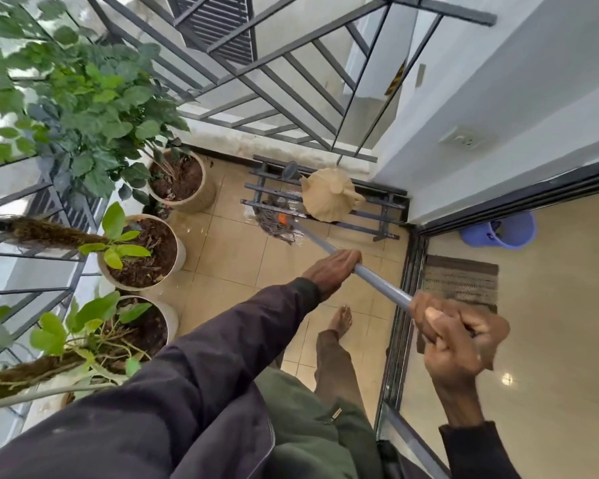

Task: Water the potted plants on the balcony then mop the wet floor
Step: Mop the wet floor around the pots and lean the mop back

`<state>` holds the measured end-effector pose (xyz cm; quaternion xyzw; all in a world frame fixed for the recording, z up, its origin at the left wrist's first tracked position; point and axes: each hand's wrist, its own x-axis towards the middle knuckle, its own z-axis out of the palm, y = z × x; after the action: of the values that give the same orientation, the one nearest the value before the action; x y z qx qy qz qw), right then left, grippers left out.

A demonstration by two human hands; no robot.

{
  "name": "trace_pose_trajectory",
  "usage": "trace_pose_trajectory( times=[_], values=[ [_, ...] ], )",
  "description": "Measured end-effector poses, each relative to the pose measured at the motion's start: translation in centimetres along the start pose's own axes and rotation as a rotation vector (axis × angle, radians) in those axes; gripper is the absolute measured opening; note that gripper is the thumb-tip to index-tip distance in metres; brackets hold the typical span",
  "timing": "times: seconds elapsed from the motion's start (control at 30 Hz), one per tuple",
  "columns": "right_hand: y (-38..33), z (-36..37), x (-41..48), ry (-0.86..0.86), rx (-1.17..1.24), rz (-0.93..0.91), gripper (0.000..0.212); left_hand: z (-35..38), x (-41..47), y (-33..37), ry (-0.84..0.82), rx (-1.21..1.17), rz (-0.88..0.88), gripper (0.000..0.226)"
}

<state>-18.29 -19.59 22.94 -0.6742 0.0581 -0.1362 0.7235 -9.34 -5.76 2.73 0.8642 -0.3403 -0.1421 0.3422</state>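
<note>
A mop with a grey handle (377, 281) and a stringy grey head (274, 224) reaches across the balcony's tan tiled floor (236, 257). The head lies on wet, shiny tiles beside a low metal rack (367, 229). My left hand (331, 271) grips the handle partway down. Nearer to me, my right hand (457, 330) grips the handle's upper end. Three potted plants stand along the left railing: a far pot (184, 188), a middle pot (146, 254) and a near pot (142, 326).
A tan watering can (329, 195) sits on the metal rack in the far corner. A grey railing (256, 84) closes the balcony on the left and far sides. A sliding-door track (400, 326) runs on the right; beyond it lie a doormat (460, 281) and a blue bucket (502, 229). My bare foot (341, 321) stands on the tiles.
</note>
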Motion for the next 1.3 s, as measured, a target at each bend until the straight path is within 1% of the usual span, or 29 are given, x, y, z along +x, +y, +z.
trace_pose_trajectory(
  times=[0.07,0.13,0.27,0.37,0.43,0.5,0.57,0.67,0.7,0.77,0.83,0.93,1.03,1.1,1.2,1.3],
  values=[
    [-0.3,0.8,1.3,-0.083,-0.016,0.005,0.038,-0.7,-0.7,-0.4,0.04,-0.051,-0.106,0.029],
    [-1.2,1.7,2.8,-0.162,-0.019,-0.027,0.038,-1.4,-1.1,-0.1,0.089,-0.087,-0.189,0.024],
    [-2.9,3.1,5.8,-0.254,0.02,-0.053,0.041,-2.1,-1.2,0.6,0.165,-0.064,-0.219,0.022],
    [-3.6,3.4,6.8,-0.26,0.075,-0.068,0.044,-2.5,-1.3,0.7,0.206,-0.033,-0.19,0.024],
    [-3.8,3.6,7.0,-0.183,0.047,-0.101,0.044,-3.0,-0.8,0.9,0.184,-0.002,-0.137,0.031],
    [-3.7,3.7,6.8,-0.062,0.035,-0.148,0.043,-3.7,0.5,0.8,0.148,-0.022,-0.127,0.037],
    [-3.4,3.6,6.6,0.045,0.044,-0.185,0.046,-4.3,2.0,0.6,0.102,-0.046,-0.111,0.037],
    [-3.4,2.8,6.4,0.191,0.067,-0.234,0.055,-4.4,3.7,0.2,-0.001,-0.065,-0.055,0.025],
    [-3.4,2.6,6.0,0.23,0.074,-0.257,0.053,-4.1,4.0,0.3,-0.02,-0.063,-0.04,0.02],
    [-3.5,1.9,4.6,0.309,0.075,-0.268,0.045,-2.8,4.1,0.7,-0.048,-0.078,-0.014,0.018],
    [-3.2,0.9,2.5,0.396,0.06,-0.251,0.04,-0.8,3.6,1.3,-0.109,-0.102,0.012,0.021],
    [-1.9,-1.5,0.3,0.504,0.085,-0.193,0.035,0.8,3.5,2.2,-0.196,-0.069,0.074,0.024],
    [0.1,-2.6,-0.1,0.602,0.161,-0.11,0.034,0.8,4.8,1.7,-0.297,0.004,0.082,0.028],
    [1.4,-2.5,-0.1,0.643,0.132,-0.111,0.038,1.1,5.7,0.7,-0.337,0.035,0.066,0.028],
    [2.0,-3.0,2.0,0.69,0.148,-0.068,0.046,2.2,6.7,0.2,-0.323,0.027,-0.03,0.024],
    [1.0,-5.3,5.3,0.734,0.197,-0.003,0.046,3.6,8.4,1.4,-0.249,0.016,-0.092,0.022]
  ],
)
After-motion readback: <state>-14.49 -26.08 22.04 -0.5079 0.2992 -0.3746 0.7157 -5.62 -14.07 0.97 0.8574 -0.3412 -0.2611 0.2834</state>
